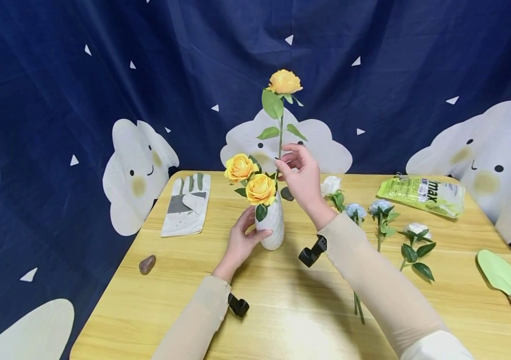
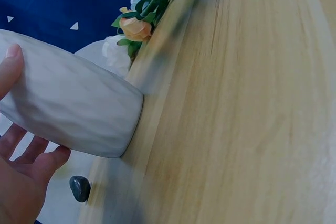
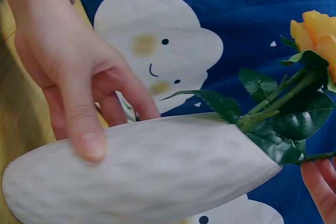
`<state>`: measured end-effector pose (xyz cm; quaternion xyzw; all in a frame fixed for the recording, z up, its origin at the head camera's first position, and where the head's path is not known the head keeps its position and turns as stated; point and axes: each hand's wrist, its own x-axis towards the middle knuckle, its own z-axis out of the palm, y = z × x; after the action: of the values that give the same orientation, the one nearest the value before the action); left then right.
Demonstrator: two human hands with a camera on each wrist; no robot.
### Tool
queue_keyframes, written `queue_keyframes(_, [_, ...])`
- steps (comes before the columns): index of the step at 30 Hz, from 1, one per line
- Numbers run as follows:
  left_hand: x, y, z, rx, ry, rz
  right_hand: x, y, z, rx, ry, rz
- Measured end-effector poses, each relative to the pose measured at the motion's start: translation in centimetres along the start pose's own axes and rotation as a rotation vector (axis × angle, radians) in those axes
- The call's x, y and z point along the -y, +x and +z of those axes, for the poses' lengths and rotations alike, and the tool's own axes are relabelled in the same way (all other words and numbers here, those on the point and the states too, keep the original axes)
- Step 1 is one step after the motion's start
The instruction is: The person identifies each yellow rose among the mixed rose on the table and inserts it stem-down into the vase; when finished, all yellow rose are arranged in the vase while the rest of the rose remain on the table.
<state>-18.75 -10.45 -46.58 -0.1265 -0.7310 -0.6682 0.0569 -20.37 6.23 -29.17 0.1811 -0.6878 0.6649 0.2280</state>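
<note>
On my feed, the trowel lies at the table's right edge and the brown stone near its left. Mid-table, the left hand is curled round the vase, thumb and fingers on opposite sides, holding it roughly upright. Two yellow roses look done, stems in its mouth. Above, the right hand pinches the stem of a third rose; its lower end is hidden from me, so I can't tell if it's in. I judge the job partly through: white flowers, blue flowers and an orange bloom lie loose toward the right. Beyond, the dark stone sits past the vase, the glove near the far left corner, the bag near the far right.
</note>
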Motion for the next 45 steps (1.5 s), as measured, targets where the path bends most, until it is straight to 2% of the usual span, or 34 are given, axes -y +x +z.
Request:
queue_keyframes(5, [-0.3, -0.1, 0.0, 0.01, -0.018, 0.003, -0.5, -0.7, 0.2, 0.018, -0.032, 0.038])
queue_keyframes(12, [-2.4, -0.5, 0.0, 0.052, -0.02, 0.043, -1.2, -1.9, -0.4, 0.052, -0.133, 0.014])
queue_keyframes(26, [-2.8, -0.6, -0.1, 0.05, -0.014, 0.021, -3.7, -4.9, -3.3, 0.064, -0.11, 0.134])
queue_keyframes(36, [-2.8, -0.6, 0.0, 0.042, -0.047, 0.046, -4.6, -6.3, -7.3, 0.072, -0.134, 0.185])
queue_keyframes(39, [-2.9, -0.6, 0.2, 0.04, -0.05, 0.06, -5.9, -7.1, -9.0, 0.068, -0.131, 0.188])
queue_keyframes(45, [-3.0, -0.4, 0.3, 0.054, -0.067, 0.072, -8.5, -9.6, -12.5, 0.079, -0.253, 0.238])
